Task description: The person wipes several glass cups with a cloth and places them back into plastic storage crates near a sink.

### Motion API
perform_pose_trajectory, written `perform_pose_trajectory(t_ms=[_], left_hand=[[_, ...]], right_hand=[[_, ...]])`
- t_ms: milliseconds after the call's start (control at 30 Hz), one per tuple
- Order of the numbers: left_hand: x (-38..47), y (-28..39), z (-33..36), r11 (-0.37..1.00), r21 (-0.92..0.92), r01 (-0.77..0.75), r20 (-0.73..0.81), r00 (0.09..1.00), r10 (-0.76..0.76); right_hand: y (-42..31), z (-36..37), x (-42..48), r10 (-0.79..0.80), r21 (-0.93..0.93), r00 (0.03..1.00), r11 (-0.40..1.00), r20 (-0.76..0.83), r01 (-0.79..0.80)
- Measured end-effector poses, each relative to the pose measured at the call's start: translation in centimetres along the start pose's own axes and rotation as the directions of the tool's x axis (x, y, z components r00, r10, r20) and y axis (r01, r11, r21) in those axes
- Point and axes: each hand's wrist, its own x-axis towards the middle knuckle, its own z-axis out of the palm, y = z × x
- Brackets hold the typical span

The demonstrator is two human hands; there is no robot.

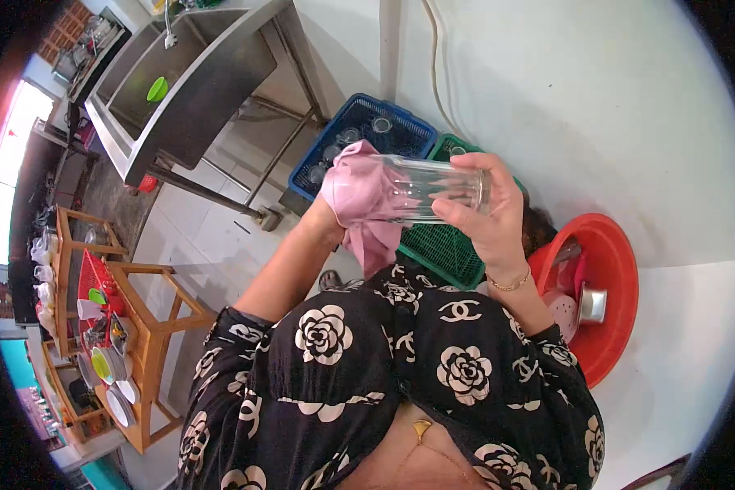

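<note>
A clear drinking glass (425,191) lies sideways in front of my chest. My right hand (499,211) holds its right end, thumb on the near side and fingers around the far side. At the other end, a pink cloth (358,190) wraps over my left hand (329,222) and meets the glass, partly pushed into its mouth. The cloth hides most of the left hand's fingers. Below the glass are a blue plastic basket (404,116) with several upturned glasses (381,125) and a green plastic basket (447,251) with a glass (458,150) near its far end.
A red plastic tub (625,294) holding kitchenware stands at the right by the white wall (588,122). At upper left is a steel sink (202,110) on legs, with a green bowl (157,89) in it. Wooden racks (153,331) with stacked plates (113,364) stand at left.
</note>
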Motion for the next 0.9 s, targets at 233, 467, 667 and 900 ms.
perform_pose_trajectory(t_ms=[233,467,667,900], left_hand=[[-5.8,1.5,4.0,0.999,-0.011,0.038,-0.120,0.992,-0.039],[-12.5,1.9,2.1,0.418,0.865,-0.277,-0.123,0.691,0.712],[-15.4,4.9,-0.8,0.576,0.671,-0.468,-0.217,0.619,0.755],[-16.6,8.6,-6.6,0.957,0.289,-0.003,-0.542,0.824,0.166]], right_hand=[[-0.4,3.3,-2.5,-0.220,-0.238,0.975,0.946,0.034,0.221],[2.8,9.0,-1.8,-0.321,-0.438,0.947,0.854,-0.017,0.282],[4.7,16.0,-2.5,-0.322,-0.418,0.945,0.853,0.055,0.314],[5.4,19.8,-5.7,-0.382,-0.590,0.886,0.663,0.262,0.460]])
